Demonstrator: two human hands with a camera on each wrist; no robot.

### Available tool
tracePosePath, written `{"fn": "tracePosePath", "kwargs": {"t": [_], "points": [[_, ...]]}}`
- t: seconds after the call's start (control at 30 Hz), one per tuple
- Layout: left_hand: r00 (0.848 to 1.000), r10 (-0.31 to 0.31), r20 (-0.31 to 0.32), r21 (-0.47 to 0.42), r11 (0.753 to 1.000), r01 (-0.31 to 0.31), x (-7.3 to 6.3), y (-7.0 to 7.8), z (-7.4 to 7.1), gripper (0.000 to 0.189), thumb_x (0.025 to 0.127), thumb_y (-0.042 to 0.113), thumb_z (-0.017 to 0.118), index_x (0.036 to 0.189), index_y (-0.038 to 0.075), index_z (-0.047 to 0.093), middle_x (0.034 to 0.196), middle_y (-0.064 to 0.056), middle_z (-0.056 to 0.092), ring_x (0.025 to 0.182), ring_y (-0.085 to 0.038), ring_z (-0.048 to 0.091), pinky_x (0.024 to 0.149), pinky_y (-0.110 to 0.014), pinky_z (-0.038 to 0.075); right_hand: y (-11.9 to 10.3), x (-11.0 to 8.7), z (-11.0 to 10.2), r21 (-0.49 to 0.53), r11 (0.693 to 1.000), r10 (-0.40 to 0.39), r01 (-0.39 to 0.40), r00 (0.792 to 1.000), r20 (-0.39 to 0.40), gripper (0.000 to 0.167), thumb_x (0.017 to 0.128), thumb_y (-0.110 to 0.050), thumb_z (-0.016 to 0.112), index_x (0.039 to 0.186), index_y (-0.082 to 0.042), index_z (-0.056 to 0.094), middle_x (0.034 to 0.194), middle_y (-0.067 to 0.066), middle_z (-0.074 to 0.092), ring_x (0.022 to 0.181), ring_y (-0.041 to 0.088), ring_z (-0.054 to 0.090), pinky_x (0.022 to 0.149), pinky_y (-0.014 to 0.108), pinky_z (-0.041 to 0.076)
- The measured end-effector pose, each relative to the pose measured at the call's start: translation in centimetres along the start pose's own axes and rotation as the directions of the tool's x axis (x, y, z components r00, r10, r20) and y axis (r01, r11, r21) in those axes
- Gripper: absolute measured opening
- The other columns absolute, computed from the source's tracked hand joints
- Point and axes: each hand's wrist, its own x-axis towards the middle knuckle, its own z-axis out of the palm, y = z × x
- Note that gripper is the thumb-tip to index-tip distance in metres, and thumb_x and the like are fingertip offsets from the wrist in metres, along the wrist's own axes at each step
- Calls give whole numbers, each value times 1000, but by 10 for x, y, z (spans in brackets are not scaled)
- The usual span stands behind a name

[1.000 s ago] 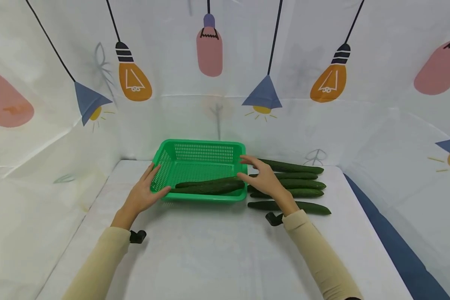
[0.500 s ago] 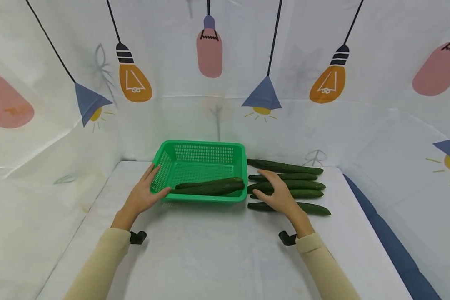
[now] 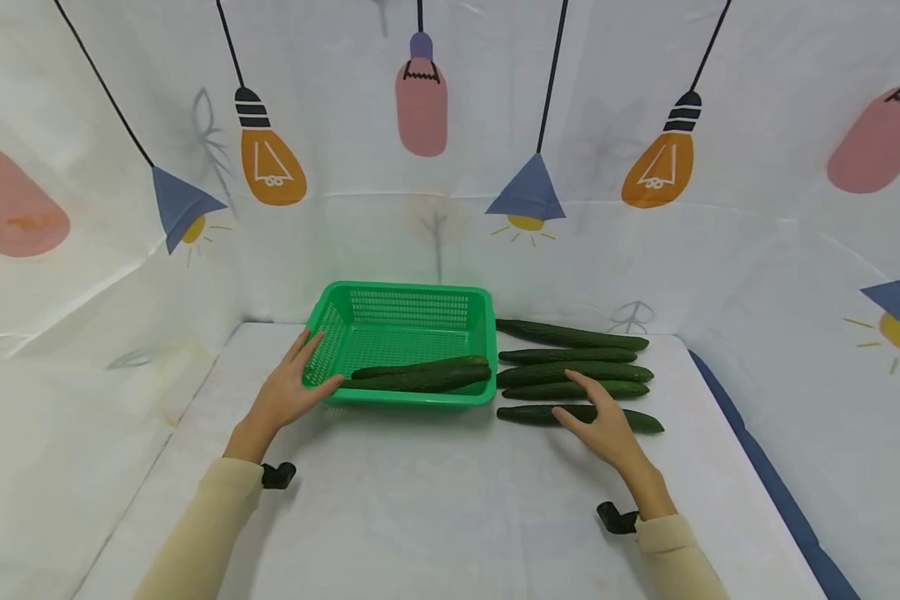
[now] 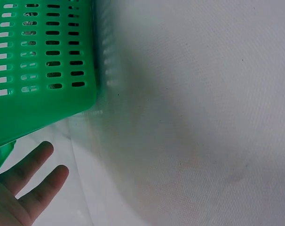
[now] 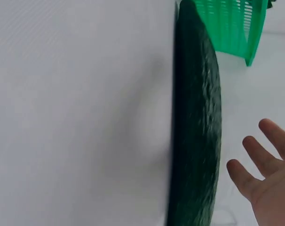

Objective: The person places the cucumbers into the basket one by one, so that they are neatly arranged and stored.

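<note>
**Currently, empty right hand (image 3: 603,429) over nearest cucumber (image 3: 528,415)**

Head: fingers (image 3: 587,386) spread, holding nothing; left hand (image 3: 279,396) likewise spread, at the green basket (image 3: 401,400). Left wrist: two straight fingers just beside the basket. Right wrist: the cucumber lies near parted fingers, untouched.

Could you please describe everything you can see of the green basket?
The green, rectangular, plastic-looking basket has slotted walls, a perforated base and a solid rim. It sits upright on the white-covered table, towards the back. Two dark-green cucumbers lie inside along its near side. The person's left hand is at its left edge; contact is unclear.
</note>
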Motion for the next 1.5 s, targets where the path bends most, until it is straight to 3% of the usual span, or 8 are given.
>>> {"fn": "tracePosePath", "kwargs": {"t": [0.3, 0.67, 0.97, 1.17, 1.5], "points": [[1000, 9, -16, -10, 1000, -10, -1, 1, 1, 94, 93, 60, 66, 166, 20, 21, 174, -12, 10, 148, -54, 31, 105, -78, 36, 21, -20, -30, -156, 986, 58, -54, 998, 20, 77, 94, -35, 77, 156, -6, 41, 157, 27, 41, 143, 52, 38, 107, 72, 37], [1000, 18, -18, 5, 1000, -18, 3, 2, 1, 94, 94, 61, 64, 166, 19, 22, 174, -13, 10, 147, -55, 32, 104, -78, 36, 58, -34, -64, -252, 965, 72, -70, 997, -2, 75, 90, -30, 80, 148, 4, 46, 148, 35, 46, 136, 56, 42, 104, 72, 38], [1000, 3, 16, 21, 1000, -3, 1, 2, -1, 94, 94, 63, 63, 167, 22, 19, 175, -10, 7, 147, -55, 32, 103, -77, 37, 75, -39, -68, -236, 968, 79, -82, 997, -22, 68, 88, -29, 82, 142, 2, 55, 134, 32, 56, 125, 53, 51, 98, 70, 43], [1000, 1, 15, 29, 1000, -2, 2, 2, -1, 94, 95, 62, 62, 167, 21, 19, 175, -10, 7, 146, -55, 34, 103, -77, 38, 78, -36, -72, -244, 962, 134, -124, 991, 23, 68, 90, -33, 81, 143, 1, 55, 137, 32, 55, 128, 53, 49, 101, 70, 41], [1000, 10, 5, 27, 1000, -10, 2, 0, 3, 93, 95, 62, 63, 167, 21, 20, 174, -11, 8, 146, -56, 34, 103, -77, 37, 81, -24, -65, -248, 960, 149, -128, 987, 68, 60, 90, -35, 80, 136, 0, 62, 140, 30, 58, 132, 53, 49, 107, 68, 39]]}}
